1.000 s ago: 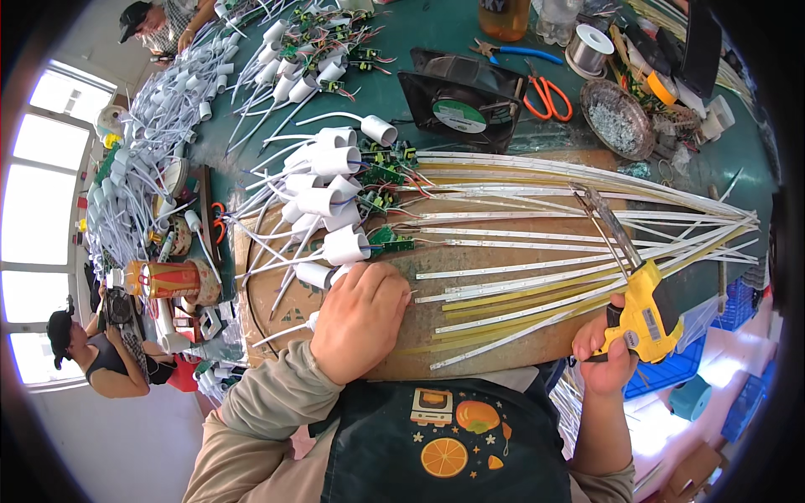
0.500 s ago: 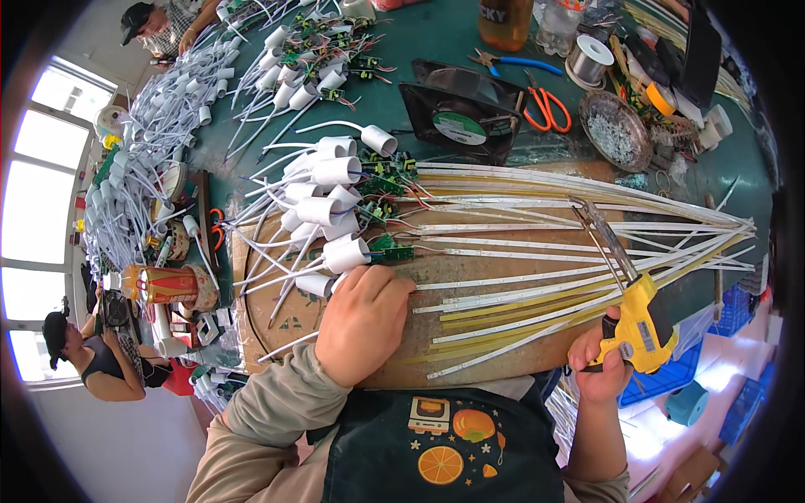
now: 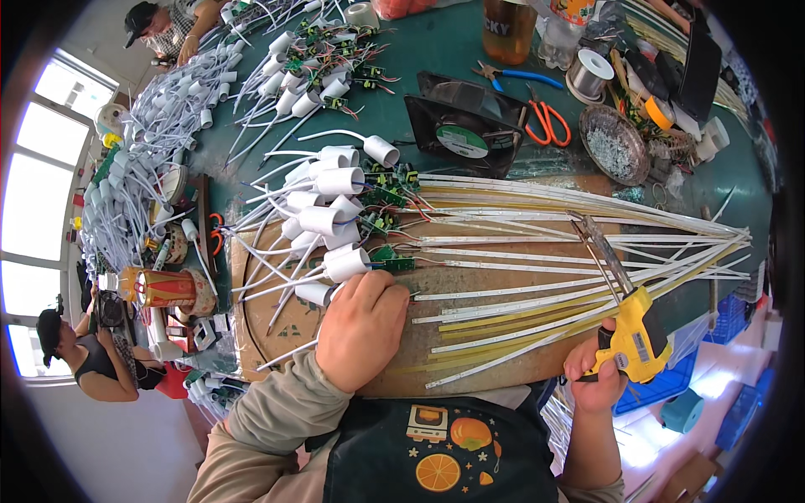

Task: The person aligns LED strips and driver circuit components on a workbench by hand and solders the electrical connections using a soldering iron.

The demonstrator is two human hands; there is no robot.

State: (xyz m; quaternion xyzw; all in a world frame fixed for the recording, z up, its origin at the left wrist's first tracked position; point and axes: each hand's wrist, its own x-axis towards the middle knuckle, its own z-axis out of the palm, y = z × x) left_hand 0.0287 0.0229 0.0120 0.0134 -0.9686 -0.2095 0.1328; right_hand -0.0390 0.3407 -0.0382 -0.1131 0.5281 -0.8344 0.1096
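Note:
My left hand [image 3: 362, 331] is closed at the front of a row of white plastic caps [image 3: 344, 261], its fingers curled down. A white edge shows at its fingertips and a white cable [image 3: 288, 355] runs in under it, so it grips a cap that it mostly hides. Green circuit boards [image 3: 391, 259] with thin wires join the caps to long white LED strips [image 3: 503, 255]. My right hand [image 3: 594, 377] is wrapped round the handle of a yellow soldering gun [image 3: 635, 339]. The gun's metal tip [image 3: 579, 220] points up-left, over the strips.
A black fan [image 3: 465, 134], orange-handled scissors [image 3: 549, 123], blue-handled pliers [image 3: 518, 77], a solder spool [image 3: 590, 74] and a round dish [image 3: 616, 144] stand beyond the strips. Many capped cables [image 3: 180, 109] are heaped at the left. Other people [image 3: 101, 360] sit at the left.
The whole view has shifted slightly, with the table's things sitting lower in it. Both hands keep their grips, and the soldering gun stays over the strips.

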